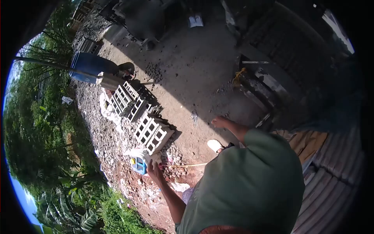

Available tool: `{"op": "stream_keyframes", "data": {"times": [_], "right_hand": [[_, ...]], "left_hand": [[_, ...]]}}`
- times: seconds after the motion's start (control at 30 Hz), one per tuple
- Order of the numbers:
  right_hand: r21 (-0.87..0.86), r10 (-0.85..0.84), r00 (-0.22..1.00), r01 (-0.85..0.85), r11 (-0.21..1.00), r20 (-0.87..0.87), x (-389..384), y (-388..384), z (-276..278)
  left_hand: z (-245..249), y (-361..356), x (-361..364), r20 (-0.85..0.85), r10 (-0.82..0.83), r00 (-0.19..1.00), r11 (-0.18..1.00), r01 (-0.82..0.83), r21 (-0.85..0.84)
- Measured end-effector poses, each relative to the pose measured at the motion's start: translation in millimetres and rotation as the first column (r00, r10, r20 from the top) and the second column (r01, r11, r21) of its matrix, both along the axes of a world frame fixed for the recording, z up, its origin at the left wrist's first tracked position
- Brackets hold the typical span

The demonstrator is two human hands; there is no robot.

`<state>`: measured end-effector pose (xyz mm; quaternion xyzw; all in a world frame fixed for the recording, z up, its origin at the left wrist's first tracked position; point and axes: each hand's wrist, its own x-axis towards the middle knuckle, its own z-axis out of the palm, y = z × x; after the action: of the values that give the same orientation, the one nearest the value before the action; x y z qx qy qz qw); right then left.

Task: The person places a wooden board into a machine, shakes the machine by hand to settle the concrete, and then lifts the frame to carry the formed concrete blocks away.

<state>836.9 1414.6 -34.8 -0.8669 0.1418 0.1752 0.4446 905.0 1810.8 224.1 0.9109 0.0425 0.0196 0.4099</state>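
Observation:
My left hand [155, 171] hangs at the sunlit side with its fingers apart and nothing in it. In this view it overlaps the area beside a blue jug [138, 166] with a yellow cap. Near the edge of the shadow, my right hand [220, 122] is held out over the dirt ground, its fingers loosely bent and no object visible in them. Hollow concrete blocks [152, 133] stand grouped on the gravel ahead of my left hand. A light-coloured shoe [214, 146] shows below my right forearm.
A blue barrel [91, 67] lies past the blocks, with a pole across it. Loose stones [174, 156] cover the ground near the jug. A yellow rope [239, 75] hangs by dark boards on the shaded side. Corrugated metal sheets [331, 187] lie behind me.

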Motion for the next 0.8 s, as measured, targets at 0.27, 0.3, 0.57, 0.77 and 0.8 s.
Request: {"op": "stream_keyframes", "data": {"times": [0.27, 0.3, 0.57, 0.77, 0.8], "right_hand": [[-0.653, -0.426, 0.887, 0.429, 0.624, 0.176, -237.0, -7.5, -85.1], [-0.562, -0.712, 0.689, 0.645, 0.518, 0.133, -263.2, 5.3, -83.6], [-0.291, -0.831, -0.473, 0.872, -0.393, -0.294, -338.2, 183.8, -122.3], [-0.454, -0.452, -0.480, 0.874, -0.173, -0.752, -328.0, 378.4, -194.0], [-0.471, -0.452, -0.514, 0.856, -0.214, -0.729, -319.7, 380.6, -194.7]], "left_hand": [[11.6, -223.5, 105.2, -0.193, -0.654, 0.732, 0.754, 0.650, -0.090], [-15.4, -281.9, 120.9, 0.007, -0.895, 0.446, 0.439, 0.878, 0.191], [-37.0, -547.9, 64.6, 0.112, -0.969, -0.220, -0.135, 0.854, 0.502], [-55.8, -632.5, 48.3, 0.123, -0.901, -0.415, -0.226, 0.694, 0.683], [-63.0, -632.2, 48.7, 0.220, -0.820, -0.528, -0.229, 0.656, 0.719]]}}
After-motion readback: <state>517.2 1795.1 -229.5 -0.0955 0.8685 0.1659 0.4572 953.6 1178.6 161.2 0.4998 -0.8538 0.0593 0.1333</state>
